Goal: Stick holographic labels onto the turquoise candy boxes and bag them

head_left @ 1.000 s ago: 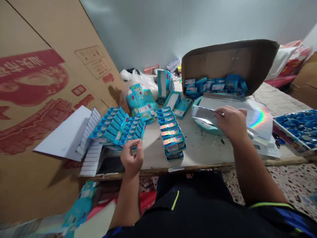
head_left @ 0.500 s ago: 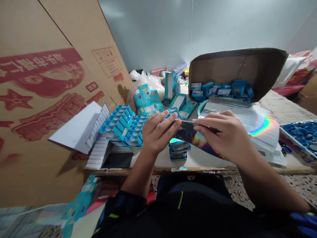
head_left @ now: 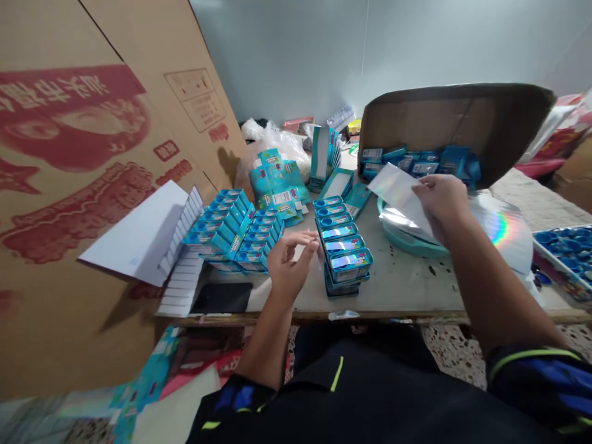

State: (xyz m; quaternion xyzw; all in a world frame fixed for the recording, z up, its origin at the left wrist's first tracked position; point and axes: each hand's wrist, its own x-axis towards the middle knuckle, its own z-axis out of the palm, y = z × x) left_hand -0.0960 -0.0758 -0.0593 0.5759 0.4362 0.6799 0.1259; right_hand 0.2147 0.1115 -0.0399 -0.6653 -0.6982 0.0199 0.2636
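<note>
My right hand (head_left: pixel 443 200) grips a shiny holographic sheet (head_left: pixel 398 192) by its right edge, above a teal basin (head_left: pixel 409 240) and more shiny sheets (head_left: pixel 506 228). My left hand (head_left: pixel 292 262) hovers just left of a row of small blue tins (head_left: pixel 345 245). Its thumb and fingertips are pinched together; whatever may be between them is too small to make out. The nearer tins carry shiny strips on their tops and stand on further stacked tins.
Trays of blue boxes (head_left: pixel 217 225), a flattened teal carton (head_left: pixel 280 182) and a black flat object (head_left: pixel 222 298) are on the left. A large cardboard box (head_left: pixel 457 117) of blue packs stands behind. A bin of blue parts (head_left: pixel 567 250) sits at the right edge.
My hands have come apart. The right hand has moved right and away from me with the shiny sheet, while the left has drawn back slightly, uncovering the row of tins.
</note>
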